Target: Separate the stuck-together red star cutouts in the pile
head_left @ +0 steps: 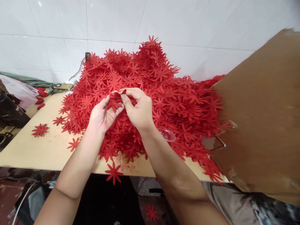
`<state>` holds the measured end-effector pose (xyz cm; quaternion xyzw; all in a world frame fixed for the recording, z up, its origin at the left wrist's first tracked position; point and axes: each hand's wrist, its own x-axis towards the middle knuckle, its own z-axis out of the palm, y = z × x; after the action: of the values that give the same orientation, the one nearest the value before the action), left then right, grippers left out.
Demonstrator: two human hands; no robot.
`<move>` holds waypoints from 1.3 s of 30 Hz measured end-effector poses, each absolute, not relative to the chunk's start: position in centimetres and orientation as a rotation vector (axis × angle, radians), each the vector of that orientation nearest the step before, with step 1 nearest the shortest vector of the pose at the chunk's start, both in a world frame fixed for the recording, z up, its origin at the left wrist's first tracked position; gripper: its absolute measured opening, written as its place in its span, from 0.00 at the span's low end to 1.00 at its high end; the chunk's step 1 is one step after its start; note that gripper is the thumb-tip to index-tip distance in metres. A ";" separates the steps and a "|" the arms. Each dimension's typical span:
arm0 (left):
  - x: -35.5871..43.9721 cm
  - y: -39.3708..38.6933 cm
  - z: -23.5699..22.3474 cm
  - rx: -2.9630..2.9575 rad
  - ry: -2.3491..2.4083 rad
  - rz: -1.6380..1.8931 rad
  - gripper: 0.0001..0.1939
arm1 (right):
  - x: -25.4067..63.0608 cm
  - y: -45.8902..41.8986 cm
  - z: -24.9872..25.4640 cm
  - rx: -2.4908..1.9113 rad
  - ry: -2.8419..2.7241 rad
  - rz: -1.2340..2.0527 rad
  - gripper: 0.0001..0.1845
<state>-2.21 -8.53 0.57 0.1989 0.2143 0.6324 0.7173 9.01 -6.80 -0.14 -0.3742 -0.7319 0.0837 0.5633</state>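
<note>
My left hand [103, 116] is turned palm up, its thumb and fingers holding a red flower cutout [113, 103] with several narrow petals. From the other side, my right hand [140, 107] pinches the same cutout between thumb and index finger, near its upper edge. The fingertips partly cover the piece, so I cannot tell whether more than one layer is held. Just behind and below both hands rises a large heap of similar red flower cutouts [164, 84]. A transparent round plastic lid or dish [168, 135] sits in the heap beside my right forearm.
Loose cutouts lie on the pale wooden table [21, 143]; one overhangs its front edge, another is on the floor [152, 213]. A brown cardboard sheet [260, 118] stands at the right. At the left are a black bottle [12, 109] and plastic bag [22, 90]. White tiles [187, 22] back everything.
</note>
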 end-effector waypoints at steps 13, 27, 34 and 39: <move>-1.3 -8.3 -0.4 0.613 0.485 1.375 0.05 | 8.9 -5.8 0.5 -1.057 -1.678 0.235 0.12; -3.0 -7.6 0.5 0.543 0.500 1.368 0.13 | 26.1 -8.9 -2.7 -2.284 -1.965 0.108 0.28; -2.2 -7.8 0.1 0.573 0.543 1.351 0.11 | 23.4 -5.8 -6.1 -2.687 -2.103 0.191 0.45; -2.6 -7.8 -0.1 0.575 0.538 1.348 0.09 | 23.6 -4.6 -6.3 -2.698 -2.145 0.261 0.43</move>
<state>-2.60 -7.81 -0.10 0.2592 0.2427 0.6076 0.7104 23.60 -4.61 -6.31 -0.7708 -0.6128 0.0747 -0.1572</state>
